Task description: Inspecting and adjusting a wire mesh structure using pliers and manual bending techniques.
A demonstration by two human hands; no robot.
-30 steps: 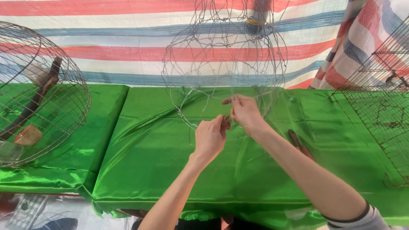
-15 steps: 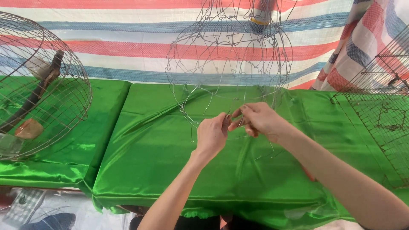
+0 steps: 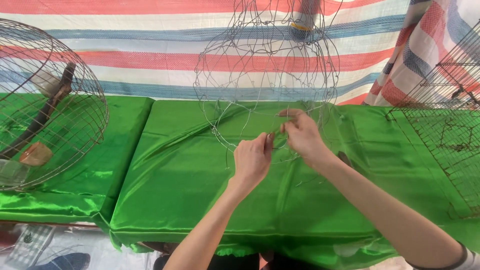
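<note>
Both hands — left (image 3: 252,159), right (image 3: 301,134) — pinch the wire frame's (image 3: 267,75) near lower rim; the frame rises beyond them, above the counter (image 3: 175,175).

The wire-mesh frame (image 3: 267,75) stands on the counter (image 3: 180,185) at its middle, toward the far edge, with the tarp (image 3: 150,55) hanging behind it. The left hand (image 3: 252,160) and right hand (image 3: 302,136) meet side by side at the frame's near lower rim. A round wire cage (image 3: 47,105) rests at far left; a square-mesh cage (image 3: 445,120) sits at far right
</note>
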